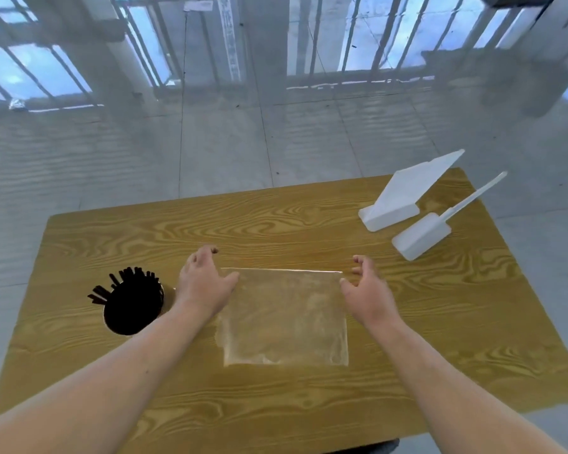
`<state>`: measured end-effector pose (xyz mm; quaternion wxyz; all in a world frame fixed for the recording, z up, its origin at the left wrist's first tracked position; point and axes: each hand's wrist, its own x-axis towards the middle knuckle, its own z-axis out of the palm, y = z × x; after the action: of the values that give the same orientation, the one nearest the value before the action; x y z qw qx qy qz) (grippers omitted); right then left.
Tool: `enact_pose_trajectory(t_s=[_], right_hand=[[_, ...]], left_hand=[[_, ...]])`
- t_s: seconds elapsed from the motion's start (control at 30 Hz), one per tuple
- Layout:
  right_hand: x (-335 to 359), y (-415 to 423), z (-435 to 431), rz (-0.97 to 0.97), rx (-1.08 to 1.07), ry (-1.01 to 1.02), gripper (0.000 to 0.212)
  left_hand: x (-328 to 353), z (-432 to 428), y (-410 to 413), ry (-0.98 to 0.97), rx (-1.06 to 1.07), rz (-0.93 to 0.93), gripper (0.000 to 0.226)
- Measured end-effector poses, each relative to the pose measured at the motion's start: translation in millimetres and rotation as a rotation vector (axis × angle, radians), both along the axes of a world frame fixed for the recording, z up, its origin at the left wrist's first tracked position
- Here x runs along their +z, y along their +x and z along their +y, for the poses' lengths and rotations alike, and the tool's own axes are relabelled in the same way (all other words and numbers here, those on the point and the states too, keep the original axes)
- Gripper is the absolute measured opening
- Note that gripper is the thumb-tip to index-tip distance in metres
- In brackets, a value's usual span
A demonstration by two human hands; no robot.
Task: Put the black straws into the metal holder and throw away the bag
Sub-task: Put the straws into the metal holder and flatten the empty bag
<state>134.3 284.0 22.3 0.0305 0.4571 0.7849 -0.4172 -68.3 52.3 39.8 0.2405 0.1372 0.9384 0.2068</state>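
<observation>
A clear plastic bag [284, 317] lies flat in the middle of the wooden table [309, 224]; it looks empty. My left hand [204, 283] rests at the bag's far left corner, fingers apart, thumb touching the bag's edge. My right hand [368, 290] hovers at the far right corner, fingers spread, thumb at the edge. Neither hand has a closed grip on the bag. To the left stands the metal holder [163, 294], mostly hidden by the several black straws [128, 298] that fill it, their ends fanning out above the rim.
Two white plastic scoop-like tools lie at the table's far right: a wide one [404, 194] and a narrower one with a long handle [436, 224]. Grey tiled floor [227, 142] surrounds the table, with window bars beyond.
</observation>
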Motion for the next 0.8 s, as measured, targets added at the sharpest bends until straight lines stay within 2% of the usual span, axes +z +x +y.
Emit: enact_pose_trajectory(t_s=[0.07, 0.17, 0.3, 0.47, 0.63, 0.8], right_hand=[[-14, 4, -15, -0.023, 0.222, 0.161, 0.065], [-35, 14, -37, -0.061, 0.553, 0.318, 0.072], [-66, 30, -65, -0.13, 0.782, 0.329, 0.076], [-100, 43, -77, -0.219, 0.886, 0.379, 0.079], [-111, 46, -66, -0.198, 0.866, 0.447, 0.076], [-115, 40, -46, -0.244, 0.897, 0.474, 0.078]], left_hand=[[-13, -2, 18, -0.068, -0.173, 0.038, 0.075], [-40, -9, 47, -0.122, -0.459, 0.136, 0.08], [-77, -21, 77, -0.214, -0.629, 0.201, 0.09], [-111, -30, 85, -0.322, -0.661, 0.169, 0.09], [-121, -28, 80, -0.295, -0.652, 0.157, 0.085], [-122, -19, 69, -0.276, -0.668, 0.127, 0.093]])
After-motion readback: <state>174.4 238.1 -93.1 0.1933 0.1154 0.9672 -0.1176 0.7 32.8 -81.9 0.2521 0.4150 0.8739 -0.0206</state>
